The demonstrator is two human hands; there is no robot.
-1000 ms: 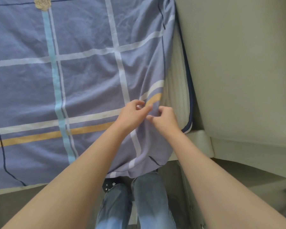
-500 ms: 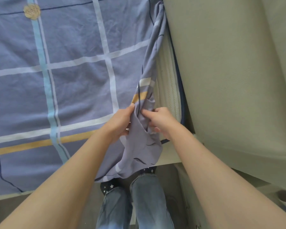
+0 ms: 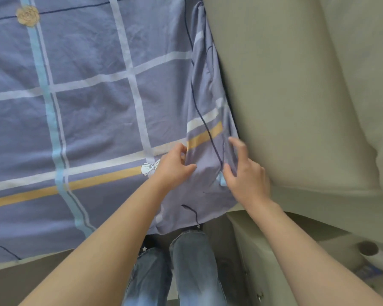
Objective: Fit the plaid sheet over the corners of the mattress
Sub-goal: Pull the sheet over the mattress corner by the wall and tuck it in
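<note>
The blue plaid sheet (image 3: 93,111), crossed by white, light-blue and yellow stripes, lies spread over the mattress. Its near right corner (image 3: 208,164) is folded over the mattress corner and hangs down toward my legs. My left hand (image 3: 175,166) pinches a fold of this corner from the left. My right hand (image 3: 245,175) grips the fabric on the right side, index finger stretched upward along the edge. The mattress itself is hidden under the sheet here.
A beige padded headboard or wall panel (image 3: 296,96) runs close along the bed's right side. A beige bed frame ledge (image 3: 263,228) sits below it. My jeans-clad legs (image 3: 181,268) stand at the bed's edge. A roll (image 3: 372,250) lies at the lower right.
The bunched corner has been pulled out to the right, and it now covers the white mattress side that showed before. Both hands shifted right and apart with the fabric.
</note>
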